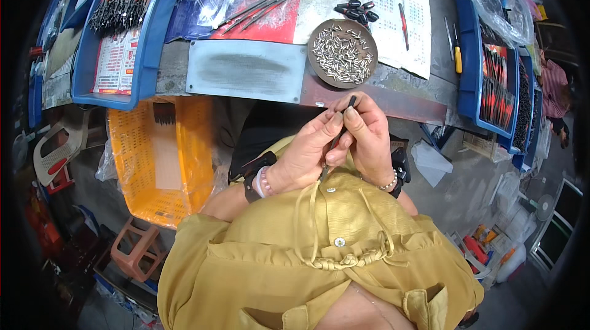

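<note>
Both my hands meet in front of my chest, just off the table's near edge. A slender dark stick [352,101], black at its top end, runs between them; my fingers hide most of it. The thumb and fingers of my left hand [298,155] pinch it from the left. My right hand [370,136] closes on it near the top. Just beyond them stands a round brown bowl [314,69] of small silvery metal pieces [344,53]. Several small black parts [355,7] lie behind the bowl.
Slim red-and-black sticks [255,13] lie on the printed sheets, and another [404,26] lies apart. Blue bins [147,47] [470,59] flank the table. A yellow-handled screwdriver [458,56] lies at right. An orange basket [193,164] stands lower left. Another person [553,87] is far right.
</note>
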Tool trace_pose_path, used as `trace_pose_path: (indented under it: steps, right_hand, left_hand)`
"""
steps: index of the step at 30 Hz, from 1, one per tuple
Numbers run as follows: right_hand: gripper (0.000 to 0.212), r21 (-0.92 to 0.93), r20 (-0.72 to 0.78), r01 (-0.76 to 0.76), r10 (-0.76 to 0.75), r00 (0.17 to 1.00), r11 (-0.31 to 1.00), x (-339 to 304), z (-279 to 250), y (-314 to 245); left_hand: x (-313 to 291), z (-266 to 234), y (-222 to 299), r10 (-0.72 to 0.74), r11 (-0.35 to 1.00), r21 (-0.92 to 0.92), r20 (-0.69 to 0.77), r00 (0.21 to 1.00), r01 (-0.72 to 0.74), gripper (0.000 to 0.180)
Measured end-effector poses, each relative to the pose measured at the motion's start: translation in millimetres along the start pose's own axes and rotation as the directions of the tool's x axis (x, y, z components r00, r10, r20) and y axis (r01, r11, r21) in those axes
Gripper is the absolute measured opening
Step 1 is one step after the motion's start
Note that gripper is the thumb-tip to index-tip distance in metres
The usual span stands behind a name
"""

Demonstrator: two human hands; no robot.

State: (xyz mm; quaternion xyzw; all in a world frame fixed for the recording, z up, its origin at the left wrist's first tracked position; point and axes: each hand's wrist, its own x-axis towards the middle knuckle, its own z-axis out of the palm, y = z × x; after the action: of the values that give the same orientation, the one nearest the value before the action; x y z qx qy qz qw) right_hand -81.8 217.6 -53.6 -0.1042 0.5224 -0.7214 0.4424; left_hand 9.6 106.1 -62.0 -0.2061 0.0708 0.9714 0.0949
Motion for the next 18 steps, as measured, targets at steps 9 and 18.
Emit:
trace_pose_path:
  steps: [9,18]
  right_hand:
    - [0.023,-0.003,0.219,0.077,-0.074,0.973,0.997,1.0,-13.8,-12.7]
    - [0.014,-0.041,0.128,0.084,-0.078,0.989,0.996,8.6,-7.5,-15.6]
  left_hand:
    - [-2.0,0.3,4.0,-0.057,0.998,-0.01,0.061,0.996,0.058,0.03]
    - [-3.2,3.6,8.0,-0.001,0.997,0.083,0.081,0.997,-0.006,0.032]
